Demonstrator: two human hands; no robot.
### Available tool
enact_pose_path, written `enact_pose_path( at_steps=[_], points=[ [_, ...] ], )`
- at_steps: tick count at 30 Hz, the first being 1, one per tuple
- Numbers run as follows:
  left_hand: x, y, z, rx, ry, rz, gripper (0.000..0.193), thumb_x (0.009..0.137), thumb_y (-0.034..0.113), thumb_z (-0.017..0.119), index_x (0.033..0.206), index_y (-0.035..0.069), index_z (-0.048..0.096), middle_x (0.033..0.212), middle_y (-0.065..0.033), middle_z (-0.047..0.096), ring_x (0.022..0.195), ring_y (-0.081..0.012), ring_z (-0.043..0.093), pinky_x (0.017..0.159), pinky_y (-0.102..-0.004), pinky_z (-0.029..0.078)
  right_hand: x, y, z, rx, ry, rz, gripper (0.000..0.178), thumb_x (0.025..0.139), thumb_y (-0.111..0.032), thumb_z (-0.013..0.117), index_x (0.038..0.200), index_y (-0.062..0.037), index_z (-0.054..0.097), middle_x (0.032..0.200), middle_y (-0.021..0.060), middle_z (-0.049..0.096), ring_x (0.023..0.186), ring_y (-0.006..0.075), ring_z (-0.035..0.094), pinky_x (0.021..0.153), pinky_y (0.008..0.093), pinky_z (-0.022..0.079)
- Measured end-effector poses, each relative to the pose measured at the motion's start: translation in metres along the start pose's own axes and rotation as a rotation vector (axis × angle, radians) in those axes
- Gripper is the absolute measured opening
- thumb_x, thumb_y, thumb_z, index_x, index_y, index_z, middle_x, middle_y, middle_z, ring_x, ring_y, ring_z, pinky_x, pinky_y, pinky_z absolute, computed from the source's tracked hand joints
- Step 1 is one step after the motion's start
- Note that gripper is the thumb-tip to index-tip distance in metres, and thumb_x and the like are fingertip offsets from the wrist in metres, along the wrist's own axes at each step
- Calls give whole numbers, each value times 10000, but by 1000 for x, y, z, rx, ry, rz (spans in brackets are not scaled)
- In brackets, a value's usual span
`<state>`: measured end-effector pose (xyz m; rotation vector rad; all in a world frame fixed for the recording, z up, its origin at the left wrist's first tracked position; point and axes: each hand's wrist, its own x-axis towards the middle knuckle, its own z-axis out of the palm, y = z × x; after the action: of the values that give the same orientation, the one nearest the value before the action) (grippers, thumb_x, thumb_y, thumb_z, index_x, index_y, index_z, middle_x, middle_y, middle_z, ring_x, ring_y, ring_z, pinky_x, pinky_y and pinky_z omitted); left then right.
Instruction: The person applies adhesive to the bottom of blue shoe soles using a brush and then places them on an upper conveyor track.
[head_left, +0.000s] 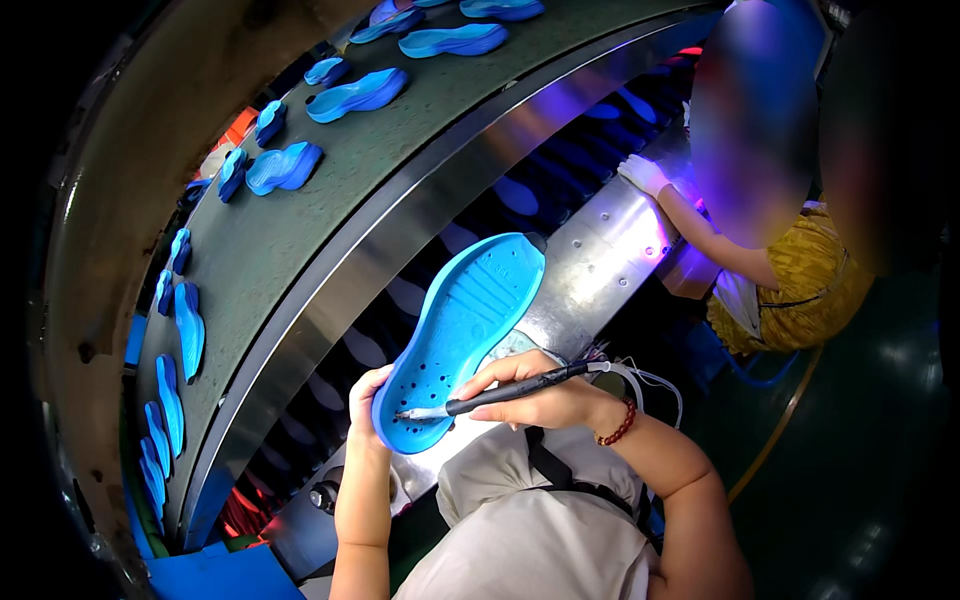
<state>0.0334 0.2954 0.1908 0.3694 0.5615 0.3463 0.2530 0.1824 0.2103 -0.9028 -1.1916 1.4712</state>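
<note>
A bright blue shoe sole [462, 320] is held tilted in front of my body, its hollow inner side facing up. My left hand [368, 402] grips its heel end from the left edge. Small dark holes dot the heel area. In my right hand [545, 392] is a slim black brush-like tool [520, 388] with a pale tip and a tube running from its back end. That tip touches the sole among the heel holes. A red bead bracelet circles my right wrist.
A curved green conveyor belt [290, 225] with a metal rim [330, 285] carries several blue soles on the left. Behind the held sole lies a metal worktop [600, 255]. At right, a co-worker's gloved hand [643, 174] rests there. Racked soles stand beneath the belt.
</note>
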Motion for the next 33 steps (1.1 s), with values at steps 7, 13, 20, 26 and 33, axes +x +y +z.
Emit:
enact_pose_path(
  at_steps=[7, 13, 20, 26, 33],
  points=[
    [4, -5, 3, -73, -46, 21, 461, 786, 289, 455, 1127, -19, 492, 1090, -250, 530, 925, -422, 541, 789, -617, 397, -4, -4, -2, 22, 51, 67, 220, 760, -103, 638, 962, -17, 621, 773, 36, 620, 553, 26, 506, 464, 160, 398],
    [9, -5, 28, 57, -66, 78, 426, 803, 347, 465, 1105, 54, 528, 1110, -195, 535, 982, -367, 518, 818, -611, 385, 0, -2, -2, 57, 138, -10, 196, 767, -66, 613, 957, -18, 622, 773, 36, 618, 582, 30, 521, 491, 162, 425],
    [2, 15, 57, 375, 73, -18, 504, 781, 307, 534, 1152, -30, 477, 1043, -172, 562, 860, -236, 576, 765, -317, 470, 2, -14, -5, -356, -109, -268, 187, 704, -58, 669, 880, -1, 645, 921, 131, 639, 852, 225, 623, 741, 284, 483],
    [-6, 18, 55, 519, 97, -100, 539, 768, 368, 565, 1149, -7, 497, 1036, -155, 572, 867, -188, 578, 757, -285, 467, 3, -46, -16, -448, -259, -300, 172, 710, -80, 660, 871, -24, 644, 896, 121, 643, 841, 229, 623, 741, 293, 487],
    [-11, 16, 53, 590, 187, -134, 523, 762, 391, 558, 1105, -2, 521, 1001, -170, 585, 807, -218, 595, 710, -308, 489, -1, -59, -30, -586, -445, -220, 180, 720, -70, 643, 895, -32, 638, 905, 132, 638, 865, 243, 614, 760, 293, 480]
  ],
)
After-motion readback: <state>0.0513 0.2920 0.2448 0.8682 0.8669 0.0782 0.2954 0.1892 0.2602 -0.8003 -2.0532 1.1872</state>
